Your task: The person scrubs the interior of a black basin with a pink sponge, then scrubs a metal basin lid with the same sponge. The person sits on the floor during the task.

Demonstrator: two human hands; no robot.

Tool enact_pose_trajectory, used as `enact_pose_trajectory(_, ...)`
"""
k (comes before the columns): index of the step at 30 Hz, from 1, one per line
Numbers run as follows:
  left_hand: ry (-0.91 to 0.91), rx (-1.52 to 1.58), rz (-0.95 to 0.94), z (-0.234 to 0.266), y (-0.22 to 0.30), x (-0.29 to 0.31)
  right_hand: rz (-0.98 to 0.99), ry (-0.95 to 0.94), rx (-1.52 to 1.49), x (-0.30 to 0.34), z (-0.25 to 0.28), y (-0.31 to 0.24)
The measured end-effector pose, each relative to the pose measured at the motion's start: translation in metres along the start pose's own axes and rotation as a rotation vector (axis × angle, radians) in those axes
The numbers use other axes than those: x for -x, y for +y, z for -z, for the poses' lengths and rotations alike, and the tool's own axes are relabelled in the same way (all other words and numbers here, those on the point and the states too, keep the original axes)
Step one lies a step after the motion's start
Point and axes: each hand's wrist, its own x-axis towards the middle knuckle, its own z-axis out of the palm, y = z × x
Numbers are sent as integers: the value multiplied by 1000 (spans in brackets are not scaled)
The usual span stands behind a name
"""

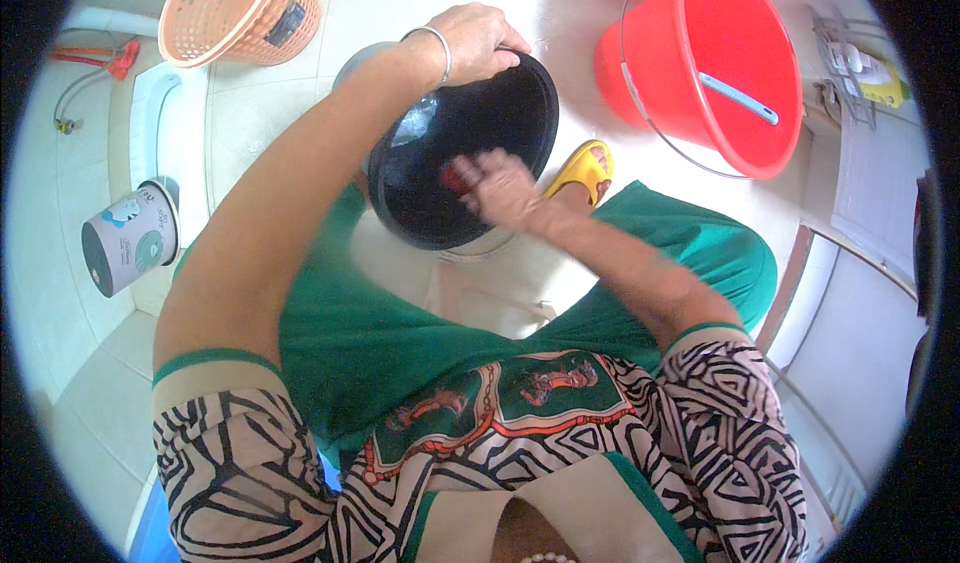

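A round black bucket (pixel 425 168) is tilted in front of me, its mouth facing me and its inner wall shiny as if wet. At its far rim, my left hand (pixel 468 45), with a bracelet at the wrist, grips the edge with the fingers over it. My right hand (pixel 505 195) is inside the bucket near the right wall, blurred by motion. Its fingers are closed round a small dark red object (pixel 458 175), too smeared to name and partly covered by the fingers. Below the bucket, part of a pale round rim (pixel 482 253) shows.
A red bucket (pixel 640 73) with a wire handle stands at the far right, a blue-grey handle (pixel 738 99) inside it. A peach basket (pixel 240 18) is at the far left, near a squat toilet (pixel 150 128) and a grey patterned bin (pixel 130 238). My yellow slipper (pixel 580 173) is beside the black bucket.
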Motion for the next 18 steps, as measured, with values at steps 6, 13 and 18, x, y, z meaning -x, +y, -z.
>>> enact_pose_trajectory(6, 73, -20, 11, -1, -7, 1, 81, 431, 516, -5, 27, 67)
enact_pose_trajectory(13, 132, 6, 23, 5, -21, -1, -79, -36, -648, -8, -12, -34)
enact_pose_trajectory(18, 89, 32, 26, 3, -19, -5, -40, 42, 261, -12, 23, 24)
